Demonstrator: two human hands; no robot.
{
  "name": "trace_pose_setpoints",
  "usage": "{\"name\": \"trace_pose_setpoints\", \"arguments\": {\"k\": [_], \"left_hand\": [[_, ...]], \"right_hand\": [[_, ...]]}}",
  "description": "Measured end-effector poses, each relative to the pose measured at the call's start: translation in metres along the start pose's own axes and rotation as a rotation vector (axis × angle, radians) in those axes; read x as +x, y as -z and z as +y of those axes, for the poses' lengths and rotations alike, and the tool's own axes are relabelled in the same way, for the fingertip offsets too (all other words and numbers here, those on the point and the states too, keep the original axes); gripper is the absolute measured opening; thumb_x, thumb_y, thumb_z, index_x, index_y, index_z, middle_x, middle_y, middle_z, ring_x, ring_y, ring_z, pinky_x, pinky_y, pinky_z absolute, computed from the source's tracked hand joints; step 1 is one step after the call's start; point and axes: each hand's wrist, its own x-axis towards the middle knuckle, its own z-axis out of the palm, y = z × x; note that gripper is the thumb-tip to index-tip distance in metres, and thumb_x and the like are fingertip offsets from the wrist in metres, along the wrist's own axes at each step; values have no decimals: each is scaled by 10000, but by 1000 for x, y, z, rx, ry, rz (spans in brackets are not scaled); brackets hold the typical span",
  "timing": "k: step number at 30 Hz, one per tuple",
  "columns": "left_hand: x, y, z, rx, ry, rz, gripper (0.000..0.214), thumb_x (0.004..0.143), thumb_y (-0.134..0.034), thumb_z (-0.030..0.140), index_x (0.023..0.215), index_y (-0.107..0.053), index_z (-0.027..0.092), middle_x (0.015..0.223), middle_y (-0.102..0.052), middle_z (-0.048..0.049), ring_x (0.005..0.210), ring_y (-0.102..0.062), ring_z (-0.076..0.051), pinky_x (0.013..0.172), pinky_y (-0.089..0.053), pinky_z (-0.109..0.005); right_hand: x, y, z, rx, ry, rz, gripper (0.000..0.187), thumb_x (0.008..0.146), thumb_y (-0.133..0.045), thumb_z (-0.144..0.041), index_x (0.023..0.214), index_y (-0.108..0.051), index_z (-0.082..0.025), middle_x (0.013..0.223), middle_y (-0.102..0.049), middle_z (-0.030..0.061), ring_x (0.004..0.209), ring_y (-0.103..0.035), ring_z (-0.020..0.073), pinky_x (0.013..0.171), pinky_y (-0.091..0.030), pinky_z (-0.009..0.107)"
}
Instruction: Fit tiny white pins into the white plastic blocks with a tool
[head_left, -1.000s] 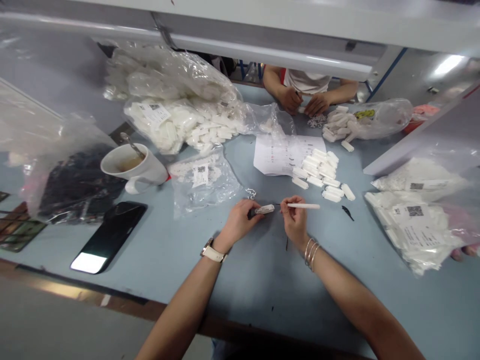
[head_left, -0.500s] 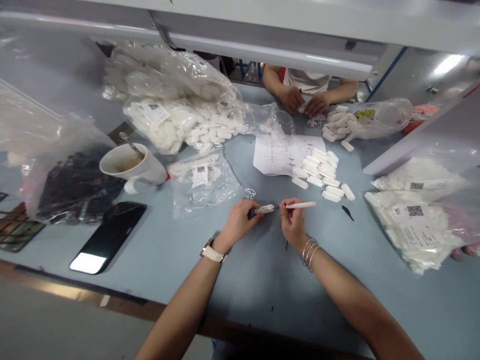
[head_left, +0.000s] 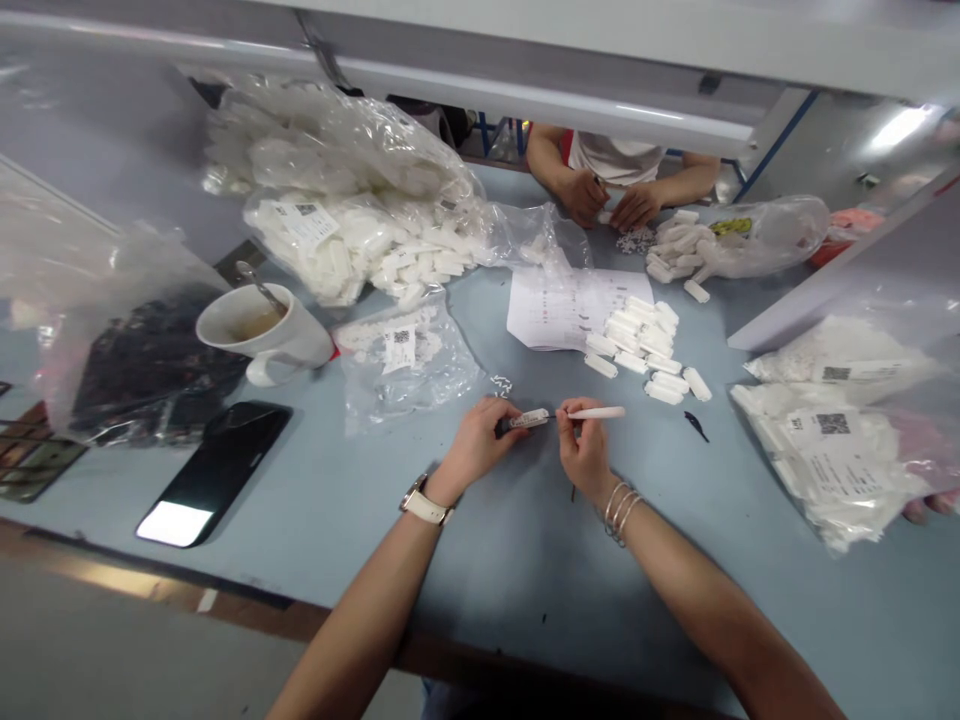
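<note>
My left hand (head_left: 486, 436) is closed round one end of a small white plastic casing (head_left: 532, 418), with a dark part beside the fingers. In my right hand (head_left: 583, 450) is a slim white-handled tool (head_left: 600, 412), pinched near its front. Its thin dark shaft points left at the casing's free end; whether the tip touches it, I cannot tell. Just beyond my left hand lie several tiny white pieces (head_left: 501, 385). A heap of white plastic casings (head_left: 641, 335) sits further right, partly over a printed sheet (head_left: 551, 310).
Left stand a phone (head_left: 217, 470), a mug with a spoon (head_left: 281, 335) and a clear bag of white parts (head_left: 401, 360). Big bags of casings (head_left: 352, 240) fill the back left. More bags (head_left: 832, 450) lie right, near a small black piece (head_left: 696, 427). A co-worker's hands (head_left: 611, 203) work opposite.
My right hand has shifted slightly left with the tool, bringing it a little nearer the casing. My left hand keeps its hold, almost unmoved.
</note>
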Motion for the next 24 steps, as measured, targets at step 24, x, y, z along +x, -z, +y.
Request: {"name": "trace_pose_setpoints", "arguments": {"k": [24], "left_hand": [[1, 1, 5, 1, 22, 14, 76, 728, -692, 177, 747, -619, 185, 709, -624, -15, 694, -547, -169, 625, -412, -278]], "right_hand": [[-4, -3, 4, 156, -76, 11, 94, 919, -475, -295, 882, -418, -229, 805, -526, 13, 612, -517, 116, 575, -465, 271]]}}
